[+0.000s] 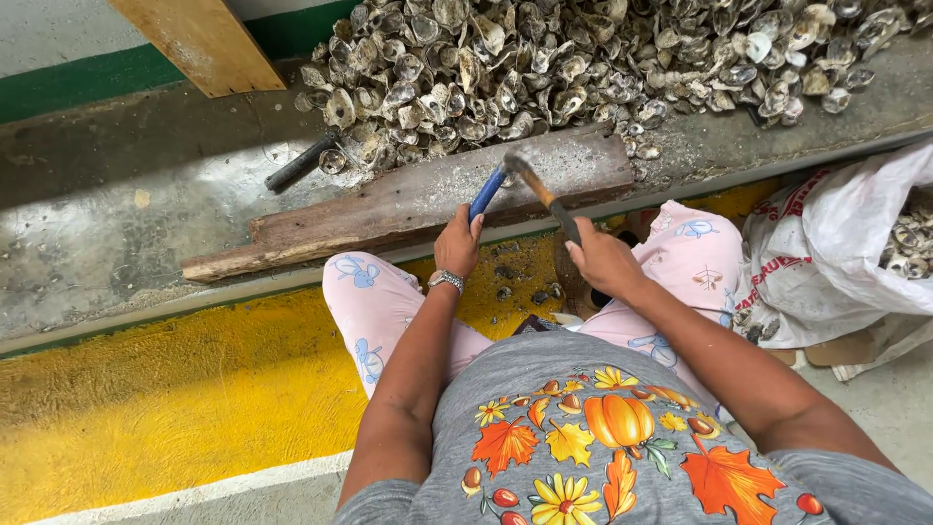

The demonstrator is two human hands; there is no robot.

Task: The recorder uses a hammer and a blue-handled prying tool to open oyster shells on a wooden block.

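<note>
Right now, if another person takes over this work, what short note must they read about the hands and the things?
Left hand: closed around the blue handle, its tip resting on the wooden plank.
Right hand: closed around a wooden-handled tool, whose head meets the blue one over the plank.
Things: big shell pile lies behind the plank on the concrete ledge; a dark tool lies at the pile's left edge; a white sack with shells stands at the right.
Done: some shells are in the sack.
Left: most of the pile remains.
</note>
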